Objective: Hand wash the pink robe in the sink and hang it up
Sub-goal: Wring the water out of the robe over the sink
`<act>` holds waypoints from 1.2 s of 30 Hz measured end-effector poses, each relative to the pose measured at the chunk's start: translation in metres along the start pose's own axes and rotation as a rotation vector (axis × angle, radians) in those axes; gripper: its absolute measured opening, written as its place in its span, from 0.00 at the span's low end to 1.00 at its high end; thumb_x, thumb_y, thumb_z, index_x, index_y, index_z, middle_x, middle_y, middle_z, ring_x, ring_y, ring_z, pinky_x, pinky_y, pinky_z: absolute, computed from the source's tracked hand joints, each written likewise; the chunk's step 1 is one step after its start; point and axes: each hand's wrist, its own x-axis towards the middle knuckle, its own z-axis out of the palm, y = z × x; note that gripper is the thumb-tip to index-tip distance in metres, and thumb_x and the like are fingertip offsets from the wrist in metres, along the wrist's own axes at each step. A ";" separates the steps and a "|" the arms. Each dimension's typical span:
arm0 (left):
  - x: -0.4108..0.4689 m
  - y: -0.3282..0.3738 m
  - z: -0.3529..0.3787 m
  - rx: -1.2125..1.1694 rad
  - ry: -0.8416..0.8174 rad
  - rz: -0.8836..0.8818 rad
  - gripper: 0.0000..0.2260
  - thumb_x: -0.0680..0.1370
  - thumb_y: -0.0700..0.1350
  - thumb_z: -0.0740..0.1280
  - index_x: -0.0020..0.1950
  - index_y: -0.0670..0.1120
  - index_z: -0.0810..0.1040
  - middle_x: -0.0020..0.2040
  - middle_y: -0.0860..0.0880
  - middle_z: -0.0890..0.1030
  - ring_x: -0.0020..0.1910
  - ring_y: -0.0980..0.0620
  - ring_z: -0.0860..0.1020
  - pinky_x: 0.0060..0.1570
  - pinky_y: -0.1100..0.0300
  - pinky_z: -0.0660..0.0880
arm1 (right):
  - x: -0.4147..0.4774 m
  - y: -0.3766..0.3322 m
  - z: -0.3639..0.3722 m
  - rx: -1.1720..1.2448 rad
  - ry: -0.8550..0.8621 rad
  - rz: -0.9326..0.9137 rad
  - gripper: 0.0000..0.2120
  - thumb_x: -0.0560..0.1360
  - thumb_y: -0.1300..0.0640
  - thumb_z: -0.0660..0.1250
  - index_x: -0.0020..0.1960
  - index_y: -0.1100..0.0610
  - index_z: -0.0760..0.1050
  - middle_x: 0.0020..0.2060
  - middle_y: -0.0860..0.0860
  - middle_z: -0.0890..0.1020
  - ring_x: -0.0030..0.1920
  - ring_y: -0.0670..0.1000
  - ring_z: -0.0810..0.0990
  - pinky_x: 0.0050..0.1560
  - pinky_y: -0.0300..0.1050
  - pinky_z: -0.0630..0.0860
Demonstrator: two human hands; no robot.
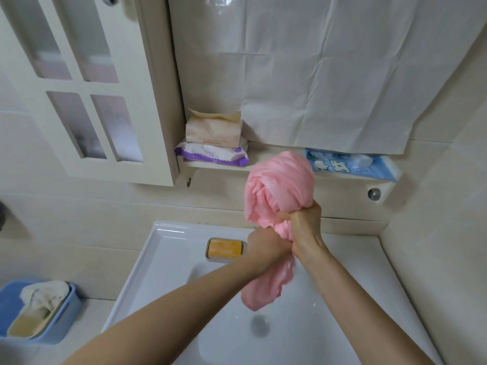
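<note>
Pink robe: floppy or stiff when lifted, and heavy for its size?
Probably floppy: the pink robe bunches above the right hand and left hand gripping it and droops below them. Likely heavy for its size if soaked, as it hangs over the sink. Thin folds suggest easy twisting.

Single head-worn wide-angle view. Looks forward and down from above the sink [158, 259], close in. Faces the back wall [224, 198]; shelf [216, 165] mid-frame, cabinet door [147, 101] upper left. Edges bend with lens distortion.
</note>
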 end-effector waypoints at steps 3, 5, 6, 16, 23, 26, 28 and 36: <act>-0.012 -0.008 0.014 -0.128 0.162 0.027 0.19 0.78 0.37 0.60 0.30 0.49 0.59 0.35 0.40 0.74 0.31 0.52 0.67 0.34 0.61 0.65 | 0.000 0.003 0.007 0.160 0.111 0.088 0.18 0.61 0.83 0.60 0.36 0.61 0.73 0.31 0.51 0.76 0.33 0.52 0.75 0.28 0.37 0.74; -0.013 -0.013 0.014 -0.170 0.161 0.079 0.18 0.77 0.40 0.58 0.29 0.49 0.58 0.35 0.37 0.73 0.30 0.49 0.69 0.35 0.61 0.71 | -0.003 0.005 0.009 0.203 0.147 0.118 0.17 0.61 0.82 0.60 0.37 0.62 0.73 0.32 0.52 0.76 0.35 0.54 0.76 0.31 0.39 0.76; -0.010 -0.017 0.016 -0.121 0.167 0.110 0.15 0.75 0.43 0.57 0.28 0.49 0.59 0.35 0.37 0.74 0.32 0.45 0.73 0.38 0.57 0.74 | -0.005 0.006 0.010 0.212 0.164 0.134 0.17 0.61 0.81 0.60 0.37 0.62 0.74 0.33 0.53 0.77 0.35 0.55 0.77 0.33 0.40 0.76; 0.000 -0.015 -0.051 -0.663 -0.380 0.180 0.26 0.61 0.51 0.74 0.58 0.50 0.75 0.50 0.53 0.82 0.50 0.58 0.81 0.50 0.65 0.76 | 0.010 0.004 -0.008 0.221 -0.081 0.329 0.17 0.47 0.68 0.63 0.36 0.66 0.77 0.34 0.57 0.77 0.35 0.57 0.78 0.37 0.45 0.76; 0.008 0.018 -0.064 -0.814 0.033 0.017 0.18 0.70 0.49 0.75 0.56 0.45 0.78 0.48 0.50 0.82 0.48 0.52 0.81 0.49 0.61 0.77 | 0.005 -0.017 -0.011 -0.049 -0.600 0.264 0.10 0.71 0.72 0.62 0.46 0.62 0.79 0.38 0.58 0.84 0.39 0.53 0.84 0.44 0.45 0.81; 0.007 0.015 -0.073 -0.424 -0.029 0.153 0.15 0.71 0.48 0.73 0.56 0.49 0.77 0.50 0.50 0.81 0.47 0.55 0.79 0.50 0.62 0.76 | 0.002 -0.020 -0.024 -0.106 -0.776 0.338 0.12 0.62 0.66 0.74 0.45 0.58 0.81 0.40 0.54 0.85 0.41 0.50 0.84 0.47 0.43 0.81; 0.006 0.015 -0.074 -0.330 -0.156 0.212 0.16 0.70 0.47 0.74 0.55 0.48 0.77 0.50 0.51 0.81 0.45 0.57 0.80 0.49 0.62 0.77 | -0.002 -0.014 -0.029 -0.113 -0.807 0.396 0.13 0.54 0.61 0.77 0.39 0.56 0.84 0.39 0.53 0.85 0.40 0.49 0.84 0.44 0.42 0.81; -0.002 0.027 -0.056 -0.435 -0.002 0.326 0.13 0.69 0.43 0.76 0.51 0.49 0.78 0.46 0.52 0.81 0.45 0.62 0.79 0.49 0.71 0.73 | -0.005 -0.013 -0.022 -0.179 -0.662 0.320 0.16 0.68 0.76 0.67 0.31 0.59 0.82 0.31 0.50 0.83 0.32 0.44 0.82 0.40 0.36 0.79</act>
